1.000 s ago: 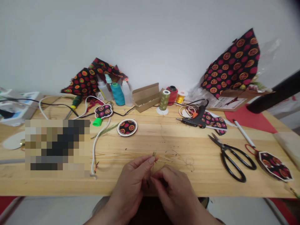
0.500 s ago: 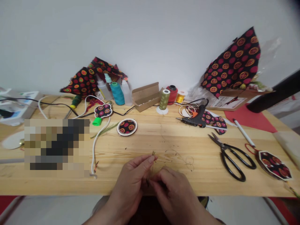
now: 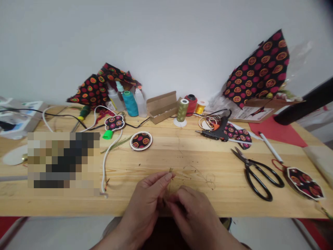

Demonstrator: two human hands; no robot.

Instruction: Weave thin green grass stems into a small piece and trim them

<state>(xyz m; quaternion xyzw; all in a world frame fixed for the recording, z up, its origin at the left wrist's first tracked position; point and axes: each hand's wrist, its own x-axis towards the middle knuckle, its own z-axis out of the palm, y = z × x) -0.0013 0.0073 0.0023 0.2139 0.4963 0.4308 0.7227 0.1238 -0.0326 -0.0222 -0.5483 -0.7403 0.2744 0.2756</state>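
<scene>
My left hand (image 3: 149,194) is closed at the table's front edge, thumb and forefinger pinching a small bundle of olive-green thread (image 3: 170,170) whose ends poke up past the fingertips. Close beside it, my right hand (image 3: 194,208) is also closed, its fingertips pinching the lower part of the thread, which runs between both hands. Much of the strand is hidden by the fingers. Beyond my hands lies a round fabric-covered piece (image 3: 141,141) with a pale rim. Loose thread (image 3: 208,177) and dark scraps are scattered just past my right hand.
Black-handled scissors (image 3: 256,175) lie open to the right, near an octagonal fabric piece (image 3: 305,182). A glue gun (image 3: 217,131) rests behind them. Thread spools, including an olive one (image 3: 182,110), and a cardboard box (image 3: 162,108) stand at the back. A white cord (image 3: 104,166) runs down the left.
</scene>
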